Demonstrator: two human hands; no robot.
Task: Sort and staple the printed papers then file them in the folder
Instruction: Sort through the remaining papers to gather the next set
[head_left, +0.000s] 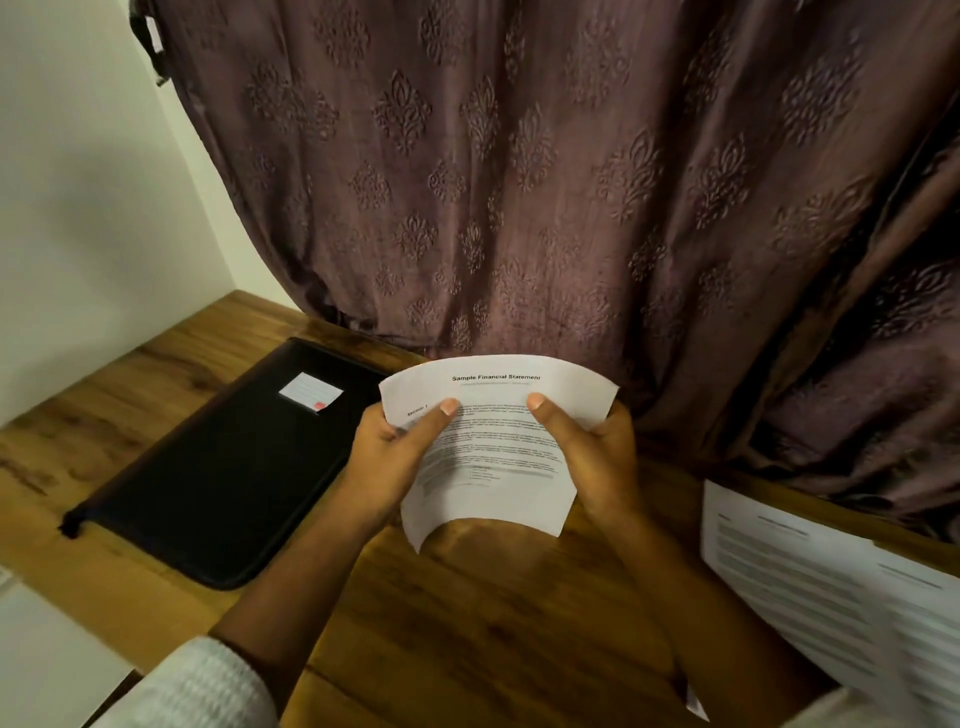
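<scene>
Your left hand (387, 457) and right hand (592, 457) are each pinching a side edge of the sheet (493, 374), thumbs lying across the print and fingers tucked behind it. You are holding it above the surface (467, 623), bowed toward you, between the folder (223, 467) on your left and the loose papers (831, 571) on your right. It is headed "Sample Financial Statement".

By my reading you are sorting, checking the heading to decide which set this one belongs with. Stapling and filing are looking undone, since the folder is lying shut and the papers are lying loose. The next move is calling for a flat, square set-down on the matching pile, with edges lined up so a staple can catch every page. A bowed sheet is liable to land askew.

No stapler is showing anywhere. I cannot tell whether you are holding one page or several. The papers are running off the right edge, blurred, and their text is unreadable. The folder's label (310, 393) is too small to read, and your fingers are hiding behind the sheet.
</scene>
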